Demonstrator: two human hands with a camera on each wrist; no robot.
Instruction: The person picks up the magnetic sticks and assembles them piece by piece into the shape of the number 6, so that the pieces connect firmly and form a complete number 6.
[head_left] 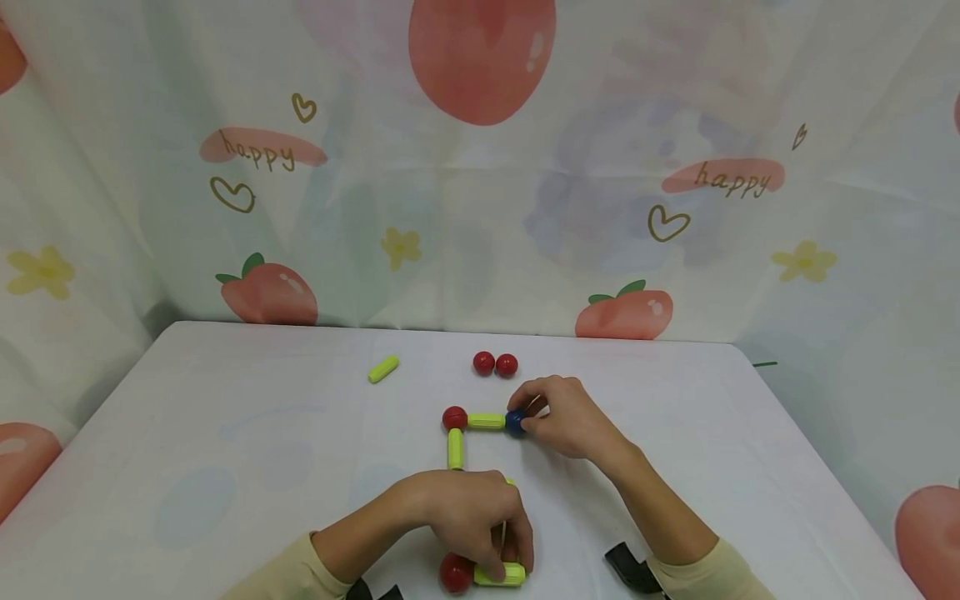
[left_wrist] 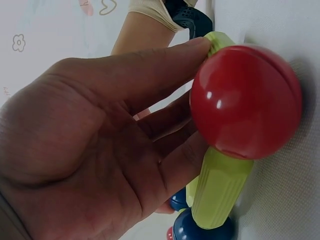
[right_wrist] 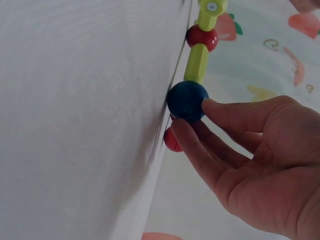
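Note:
My left hand point(head_left: 480, 512) pinches a yellow-green toy rod point(head_left: 512, 575) near the table's front, joined to a red ball point(head_left: 457, 573). In the left wrist view a second rod point(left_wrist: 220, 192) runs from that ball to a blue ball point(left_wrist: 205, 227); my hand hides these from the head view. Farther back, my right hand point(head_left: 573, 417) holds another blue ball point(head_left: 513, 422) between thumb and fingers. A rod point(head_left: 486, 422) links it to a red ball point(head_left: 454, 418) at a corner. From that corner, another rod point(head_left: 455, 448) comes toward me and disappears behind my left hand.
Behind the joined pieces lie a loose yellow-green rod point(head_left: 383, 369) and two red balls point(head_left: 506, 365), side by side. All stand on a white-covered table point(head_left: 247, 433). A printed cloth point(head_left: 465, 217) hangs behind it. A black strap piece point(head_left: 632, 568) sits by the right sleeve.

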